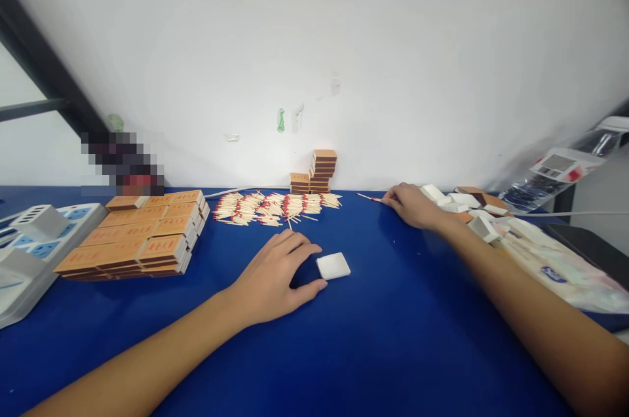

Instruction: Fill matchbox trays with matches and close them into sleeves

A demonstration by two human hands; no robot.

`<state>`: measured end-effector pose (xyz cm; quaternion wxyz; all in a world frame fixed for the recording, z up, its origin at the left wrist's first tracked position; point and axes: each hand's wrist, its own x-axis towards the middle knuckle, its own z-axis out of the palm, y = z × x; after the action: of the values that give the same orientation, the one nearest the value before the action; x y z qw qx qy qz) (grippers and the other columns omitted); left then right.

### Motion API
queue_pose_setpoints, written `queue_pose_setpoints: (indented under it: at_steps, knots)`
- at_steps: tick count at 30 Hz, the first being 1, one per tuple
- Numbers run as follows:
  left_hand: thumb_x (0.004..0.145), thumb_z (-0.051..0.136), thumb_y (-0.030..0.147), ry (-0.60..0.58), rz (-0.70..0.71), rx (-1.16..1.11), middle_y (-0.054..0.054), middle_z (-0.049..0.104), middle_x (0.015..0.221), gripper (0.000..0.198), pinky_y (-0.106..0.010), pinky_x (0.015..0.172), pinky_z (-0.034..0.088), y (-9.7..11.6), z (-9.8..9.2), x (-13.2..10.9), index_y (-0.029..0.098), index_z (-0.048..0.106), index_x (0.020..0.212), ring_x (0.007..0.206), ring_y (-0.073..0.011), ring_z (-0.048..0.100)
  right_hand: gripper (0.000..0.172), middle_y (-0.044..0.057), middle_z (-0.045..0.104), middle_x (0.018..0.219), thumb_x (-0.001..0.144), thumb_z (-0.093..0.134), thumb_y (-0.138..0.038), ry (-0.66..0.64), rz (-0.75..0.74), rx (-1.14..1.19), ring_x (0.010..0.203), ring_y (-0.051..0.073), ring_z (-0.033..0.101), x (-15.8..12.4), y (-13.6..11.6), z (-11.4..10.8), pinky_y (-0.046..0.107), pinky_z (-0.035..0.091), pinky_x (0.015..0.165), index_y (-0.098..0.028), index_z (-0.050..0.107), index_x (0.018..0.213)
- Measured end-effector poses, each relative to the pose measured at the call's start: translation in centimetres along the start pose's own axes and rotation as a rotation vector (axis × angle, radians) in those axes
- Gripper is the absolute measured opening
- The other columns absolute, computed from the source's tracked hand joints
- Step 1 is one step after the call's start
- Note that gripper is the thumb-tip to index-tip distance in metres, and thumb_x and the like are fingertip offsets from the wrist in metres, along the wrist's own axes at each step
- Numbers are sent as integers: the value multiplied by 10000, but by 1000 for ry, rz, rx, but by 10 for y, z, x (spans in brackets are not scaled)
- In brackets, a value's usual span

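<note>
My left hand [280,278] rests on the blue table with thumb and forefinger spread. Their tips lie beside the left end of a small white tray [333,266], the inner part of a matchbox; whether they touch it I cannot tell. At the back of the table, near the wall, my right hand [413,205] pinches the end of a few red-tipped matches [368,197] lying almost flat. Between the hands and farther back spreads a wide pile of loose matches [270,207], heads pointing various ways.
Stacked matchboxes [142,233] stand at left beside a white power strip [73,233]. More matchboxes [322,171] are piled against the wall. At right lie white trays and covers [462,200], a tissue pack [560,266], a clear plastic bottle [555,168] and a dark flat object [590,243].
</note>
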<state>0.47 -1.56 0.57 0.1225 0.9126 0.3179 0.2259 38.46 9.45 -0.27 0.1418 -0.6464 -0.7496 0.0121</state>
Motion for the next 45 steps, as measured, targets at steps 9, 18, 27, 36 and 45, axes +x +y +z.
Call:
queue_pose_setpoints:
  at_steps: [9, 18, 27, 36, 45]
  knots:
    - [958, 717, 462, 13, 12, 24, -100, 659, 1250, 466, -483, 1054, 503, 1, 1, -1, 188, 642, 1327, 1163, -280, 599, 277, 128, 714, 1021, 1006, 462, -354, -19, -117, 206, 1000, 285, 629, -42, -65, -10, 405, 491, 901, -198, 678, 929]
    - [927, 749, 425, 48, -7, 21, -92, 677, 1173, 344, -485, 983, 505, 6, 10, 4, 192, 706, 1176, 1131, -290, 595, 286, 93, 709, 982, 999, 544, -471, -79, -252, 278, 961, 257, 628, -42, -105, -2, 385, 499, 862, -219, 672, 956]
    - [923, 730, 329, 41, 52, -22, -85, 671, 1133, 289, -467, 985, 499, -2, 0, -2, 199, 693, 1178, 1090, -268, 597, 257, 131, 772, 812, 963, 605, -327, -43, 161, 37, 758, 254, 698, 15, -64, 1, 335, 464, 666, -192, 704, 769]
    - [928, 720, 333, 45, 27, 1, -79, 686, 1063, 261, -457, 963, 503, -3, -1, 0, 185, 702, 1142, 1043, -264, 599, 251, 58, 695, 957, 1038, 510, -406, -171, -250, 300, 846, 207, 630, -65, -123, -21, 324, 480, 747, -229, 657, 938]
    - [932, 716, 303, 68, 51, -10, -71, 687, 1032, 245, -444, 942, 514, -4, -3, -1, 198, 685, 1150, 997, -252, 606, 229, 75, 663, 977, 1061, 517, -378, -105, -341, 255, 875, 225, 642, -74, -123, -2, 349, 512, 755, -234, 626, 922]
